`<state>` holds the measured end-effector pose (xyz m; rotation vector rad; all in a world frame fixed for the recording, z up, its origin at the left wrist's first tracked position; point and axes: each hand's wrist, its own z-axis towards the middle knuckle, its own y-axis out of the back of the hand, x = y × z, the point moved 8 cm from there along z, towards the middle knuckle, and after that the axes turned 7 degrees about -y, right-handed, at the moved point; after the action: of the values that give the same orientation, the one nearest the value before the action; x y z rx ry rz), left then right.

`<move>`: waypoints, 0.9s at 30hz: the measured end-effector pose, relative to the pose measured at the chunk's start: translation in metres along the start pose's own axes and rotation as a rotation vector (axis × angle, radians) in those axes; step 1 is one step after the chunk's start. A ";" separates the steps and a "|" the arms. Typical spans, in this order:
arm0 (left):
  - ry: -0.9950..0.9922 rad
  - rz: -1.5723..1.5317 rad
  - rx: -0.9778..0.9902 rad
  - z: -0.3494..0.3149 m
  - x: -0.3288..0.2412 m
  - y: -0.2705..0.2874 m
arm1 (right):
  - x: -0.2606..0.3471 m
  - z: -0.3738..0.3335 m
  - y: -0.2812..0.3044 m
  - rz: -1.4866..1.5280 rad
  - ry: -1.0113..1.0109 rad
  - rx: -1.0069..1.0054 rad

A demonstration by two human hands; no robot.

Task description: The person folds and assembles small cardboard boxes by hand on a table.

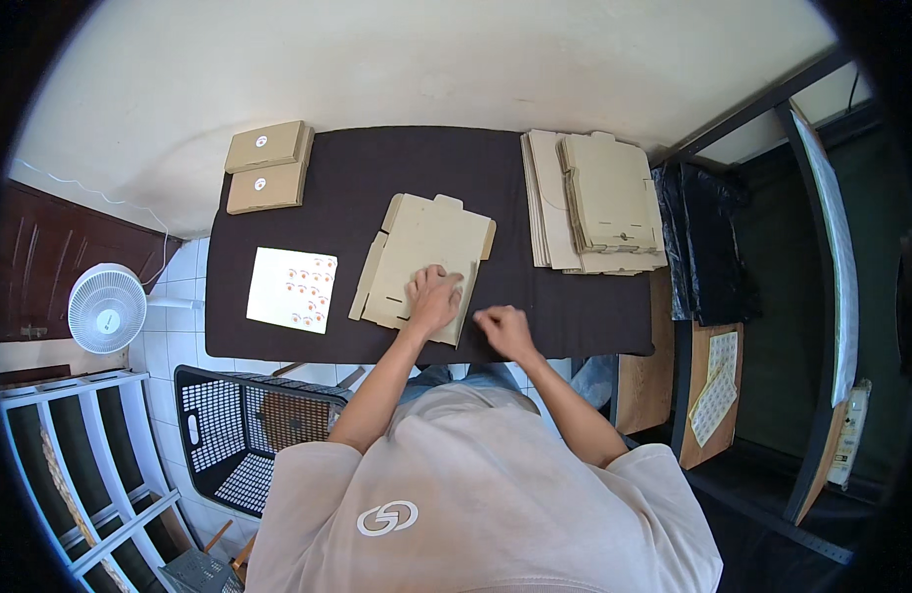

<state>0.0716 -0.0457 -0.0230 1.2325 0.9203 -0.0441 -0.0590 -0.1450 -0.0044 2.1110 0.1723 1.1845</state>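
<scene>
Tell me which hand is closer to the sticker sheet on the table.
Left. The left hand rests on the flat cardboard blank, just right of the sticker sheet. The right hand sits farther right, on the dark tablecloth past the blank.

Flat tan carton blank [423,265] at the worktop's [357,188] middle — blank stack [596,203] right, two closed boxes [267,168] and white sticker sheet [292,289] left

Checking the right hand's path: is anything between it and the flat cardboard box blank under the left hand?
Nothing visible. The right hand hovers over bare dark tablecloth just right of the flat cardboard box blank, which the left hand presses down. The stack of blanks lies farther back right.
</scene>
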 end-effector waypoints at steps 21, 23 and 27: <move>0.443 -0.285 -0.366 -0.131 -0.054 0.006 | -0.005 0.074 0.029 -0.123 0.283 -0.085; 0.688 -0.416 -0.372 -0.154 -0.040 -0.025 | 0.003 0.056 0.026 -0.247 0.400 -0.035; 0.909 -0.561 -0.454 -0.162 -0.045 -0.062 | 0.003 0.051 0.029 -0.237 0.423 0.057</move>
<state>-0.0821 0.0438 -0.0489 0.5005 1.9253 0.2890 -0.0232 -0.1916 -0.0017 1.8008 0.6363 1.4755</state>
